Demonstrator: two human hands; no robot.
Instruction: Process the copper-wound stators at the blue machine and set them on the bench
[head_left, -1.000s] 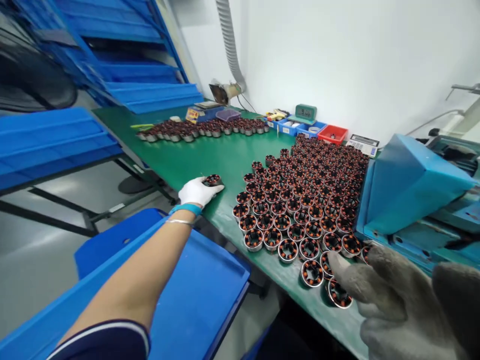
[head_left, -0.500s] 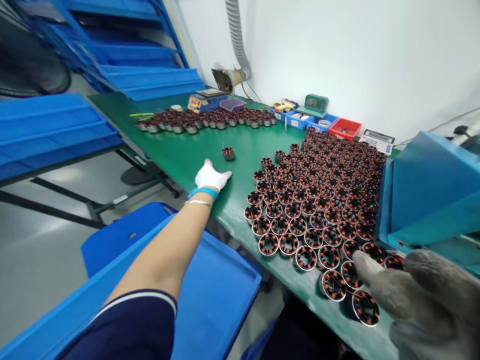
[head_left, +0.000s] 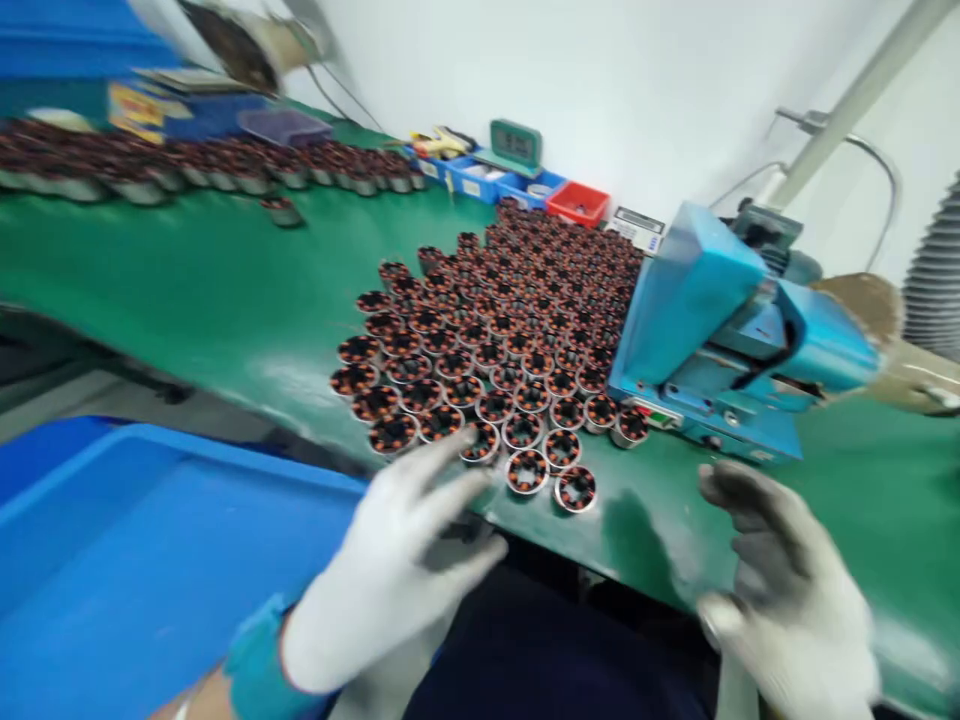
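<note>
A large group of motor stators [head_left: 527, 471], metal rings with copper windings inside, stands upright on the green table [head_left: 300, 290]. My left hand [head_left: 397, 555], in a white glove with a teal wristband, is in front of the group's near left edge. Its fingers are apart and it holds nothing; whether a fingertip touches a stator, I cannot tell. My right hand [head_left: 787, 590], in a glove with darkened fingertips, hovers at the table's front edge, right of the nearest stators. Its fingers are curled but apart, with nothing between them.
A blue machine [head_left: 705, 350] stands right of the stators, beside a ribbed hose [head_left: 937, 270]. A blue tray [head_left: 187, 560] lies low at the left. Along the wall are a red bin [head_left: 577, 203], a clock [head_left: 516, 146] and a calculator [head_left: 636, 229]. More stators [head_left: 247, 170] sit at the back left.
The view has swung right, bringing the whole blue machine into sight. My left hand has come back from the far left of the table, leaving a single stator there. My right hand has moved away from the stators.
</note>
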